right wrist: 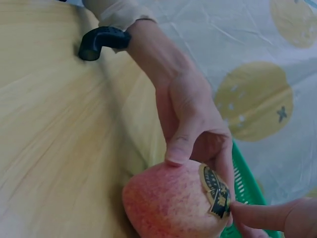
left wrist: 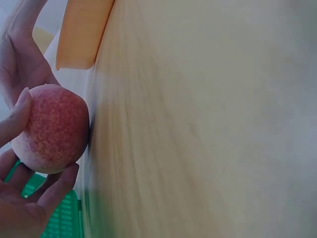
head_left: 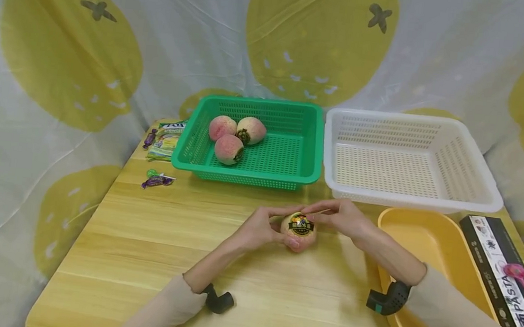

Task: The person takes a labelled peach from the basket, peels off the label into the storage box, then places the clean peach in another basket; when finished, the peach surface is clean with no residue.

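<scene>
A pink and cream peach (head_left: pixel 299 240) bears a round black-and-gold sticker (head_left: pixel 301 224) with printed characters. My left hand (head_left: pixel 257 230) grips the peach, its thumb on the near side and its fingers round the far side, just over the table. Seen from the left wrist, the peach (left wrist: pixel 52 130) lies between that thumb and the fingers below. My right hand (head_left: pixel 340 218) touches the peach from the right. In the right wrist view its thumb presses the edge of the sticker (right wrist: pixel 215 191); its other fingers are partly hidden behind the peach.
A green basket (head_left: pixel 246 174) with 3 peaches (head_left: pixel 229 149) and a white basket (head_left: pixel 411 200) stand behind. At right are a yellow-orange tub (head_left: pixel 421 223) and a pasta box (head_left: pixel 494 278). Wrapped sweets (head_left: pixel 158 180) and a snack packet (head_left: pixel 165 143) lie at left.
</scene>
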{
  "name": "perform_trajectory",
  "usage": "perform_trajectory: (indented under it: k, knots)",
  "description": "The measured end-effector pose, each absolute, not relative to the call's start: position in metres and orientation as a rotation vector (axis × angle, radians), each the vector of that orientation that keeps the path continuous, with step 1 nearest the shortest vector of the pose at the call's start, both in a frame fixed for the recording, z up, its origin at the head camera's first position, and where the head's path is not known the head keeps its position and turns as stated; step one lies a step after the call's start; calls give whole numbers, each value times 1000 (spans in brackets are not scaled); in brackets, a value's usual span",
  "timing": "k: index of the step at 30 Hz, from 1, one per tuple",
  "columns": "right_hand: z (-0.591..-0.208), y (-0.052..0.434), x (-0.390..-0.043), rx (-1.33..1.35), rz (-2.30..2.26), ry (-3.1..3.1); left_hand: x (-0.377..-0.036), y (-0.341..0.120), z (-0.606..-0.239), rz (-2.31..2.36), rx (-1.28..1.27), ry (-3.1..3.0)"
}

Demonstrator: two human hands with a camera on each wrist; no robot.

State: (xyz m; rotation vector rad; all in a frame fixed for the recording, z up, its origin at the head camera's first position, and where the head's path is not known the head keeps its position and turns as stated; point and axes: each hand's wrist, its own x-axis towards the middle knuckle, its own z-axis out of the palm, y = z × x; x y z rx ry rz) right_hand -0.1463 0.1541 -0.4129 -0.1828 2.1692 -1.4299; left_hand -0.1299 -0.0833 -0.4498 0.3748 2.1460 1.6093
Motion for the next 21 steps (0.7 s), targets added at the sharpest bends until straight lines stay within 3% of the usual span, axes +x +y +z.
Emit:
perform_trajectory:
  k: [10,21]
  knots:
    - [-412,152,-154,-203,-1331,2198,-135,-78,-446,1542,502,2180]
    - [-413,150,-149,-578,-1261,2454,-138,-76,-441,1446,589,2234]
